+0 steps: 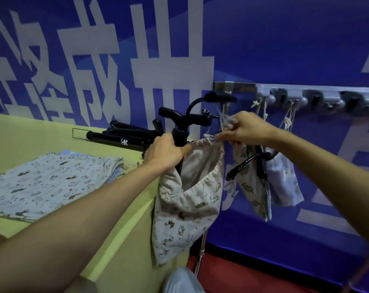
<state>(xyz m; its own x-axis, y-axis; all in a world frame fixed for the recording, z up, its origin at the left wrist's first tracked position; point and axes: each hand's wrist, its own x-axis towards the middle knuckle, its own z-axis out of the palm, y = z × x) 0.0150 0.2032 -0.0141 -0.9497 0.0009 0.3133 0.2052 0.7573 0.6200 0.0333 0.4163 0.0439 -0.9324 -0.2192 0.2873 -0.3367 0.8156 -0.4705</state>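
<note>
A cream drawstring bag (pixel 187 206) with small animal prints hangs open-mouthed at the table's right edge. My left hand (pixel 165 152) grips the stem of a black stand (pixel 180 132) whose lower part is inside the bag's mouth. My right hand (pixel 246 129) pinches the bag's drawstring and rim at its far right side, just under the hook rail (pixel 285 94). The stand's curved black arms stick out above the bag.
Two more cloth bags (pixel 255 187) (pixel 285 180) hang from the rail's hooks on the blue wall. A folded printed cloth (pixel 48 182) lies on the yellow-green table (pixel 20 136). A folded black tripod (pixel 124 136) lies at the table's back.
</note>
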